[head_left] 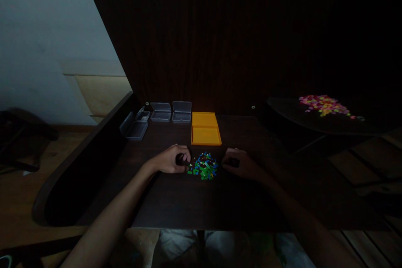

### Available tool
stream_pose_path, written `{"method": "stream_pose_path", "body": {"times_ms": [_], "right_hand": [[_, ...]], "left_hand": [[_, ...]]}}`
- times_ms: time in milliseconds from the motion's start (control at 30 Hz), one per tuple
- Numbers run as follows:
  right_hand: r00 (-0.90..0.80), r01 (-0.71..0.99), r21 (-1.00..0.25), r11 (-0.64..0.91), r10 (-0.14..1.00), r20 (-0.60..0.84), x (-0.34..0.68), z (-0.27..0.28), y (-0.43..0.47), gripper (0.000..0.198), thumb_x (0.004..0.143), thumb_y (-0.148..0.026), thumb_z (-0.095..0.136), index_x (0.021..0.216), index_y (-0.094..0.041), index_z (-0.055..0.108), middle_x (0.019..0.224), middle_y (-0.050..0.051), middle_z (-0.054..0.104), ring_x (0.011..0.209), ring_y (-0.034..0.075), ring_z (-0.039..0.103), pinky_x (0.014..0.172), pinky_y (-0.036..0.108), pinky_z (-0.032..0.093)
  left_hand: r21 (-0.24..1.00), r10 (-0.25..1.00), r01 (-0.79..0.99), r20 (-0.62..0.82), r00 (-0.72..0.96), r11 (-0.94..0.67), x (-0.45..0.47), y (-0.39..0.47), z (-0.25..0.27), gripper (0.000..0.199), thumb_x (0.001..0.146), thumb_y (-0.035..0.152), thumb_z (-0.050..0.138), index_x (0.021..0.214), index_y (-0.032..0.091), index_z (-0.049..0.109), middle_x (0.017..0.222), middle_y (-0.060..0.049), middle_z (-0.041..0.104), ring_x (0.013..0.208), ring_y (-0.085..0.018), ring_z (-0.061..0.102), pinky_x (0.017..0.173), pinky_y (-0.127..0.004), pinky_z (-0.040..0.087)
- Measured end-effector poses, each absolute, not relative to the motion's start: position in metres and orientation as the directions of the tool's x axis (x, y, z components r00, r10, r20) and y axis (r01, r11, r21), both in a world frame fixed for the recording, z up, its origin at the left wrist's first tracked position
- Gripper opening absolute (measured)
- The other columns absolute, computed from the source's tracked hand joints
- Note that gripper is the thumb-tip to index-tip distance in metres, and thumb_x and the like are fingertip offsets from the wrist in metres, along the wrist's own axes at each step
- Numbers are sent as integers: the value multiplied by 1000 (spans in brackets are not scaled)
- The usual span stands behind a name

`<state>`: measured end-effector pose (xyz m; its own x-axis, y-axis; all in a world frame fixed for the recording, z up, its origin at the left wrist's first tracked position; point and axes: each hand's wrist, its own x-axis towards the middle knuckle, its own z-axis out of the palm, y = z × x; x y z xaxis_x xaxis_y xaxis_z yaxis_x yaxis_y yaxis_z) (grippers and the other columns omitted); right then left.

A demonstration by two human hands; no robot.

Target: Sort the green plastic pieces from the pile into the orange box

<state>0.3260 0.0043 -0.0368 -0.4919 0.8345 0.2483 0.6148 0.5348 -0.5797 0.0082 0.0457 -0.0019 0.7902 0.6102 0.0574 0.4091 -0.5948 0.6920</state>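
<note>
A small heap of tiny plastic bricks (pixel 207 168), mostly green and blue with some white and yellow, lies on the dark table. My left hand (pixel 174 160) rests at the heap's left edge, its fingers curved and a gap showing between them and the thumb. The thumb tip is close to a few loose green bricks (pixel 195 172). On the heap's other side is my right hand (pixel 240 164), with fingers bent round toward the thumb in a ring. Shadow hides whether anything tiny is between those tips. Just beyond the heap stands an open yellow case (pixel 205 135).
Open clear plastic cases (pixel 161 116) stand along the back left of the table (pixel 176 209). A raised dark side panel (pixel 84 155) borders the left. Pink, red and yellow small pieces (pixel 326 105) are piled on a dark surface at the right. The scene is dim.
</note>
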Motion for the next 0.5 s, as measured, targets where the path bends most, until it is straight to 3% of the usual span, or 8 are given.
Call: {"method": "stream_pose_path", "body": {"times_ms": [133,500], "right_hand": [[-476,575,-623,530,836,272,322,-34,4,6,81,-27,64,82,-21,66,80,3,63,72,16,58,67,29,45],[-466,564,-655,503,848,251,312,-31,1,4,78,-24,63,78,-21,63,78,2,62,68,15,56,62,26,44]], "left_hand": [[642,607,422,85,790,-640,9,45,-1,13,68,22,69,79,16,66,80,-1,60,70,-13,54,69,-25,41],[707,592,375,77,802,-600,9,45,-1,10,68,13,64,78,14,67,76,-1,60,67,-12,54,65,-23,42]]}}
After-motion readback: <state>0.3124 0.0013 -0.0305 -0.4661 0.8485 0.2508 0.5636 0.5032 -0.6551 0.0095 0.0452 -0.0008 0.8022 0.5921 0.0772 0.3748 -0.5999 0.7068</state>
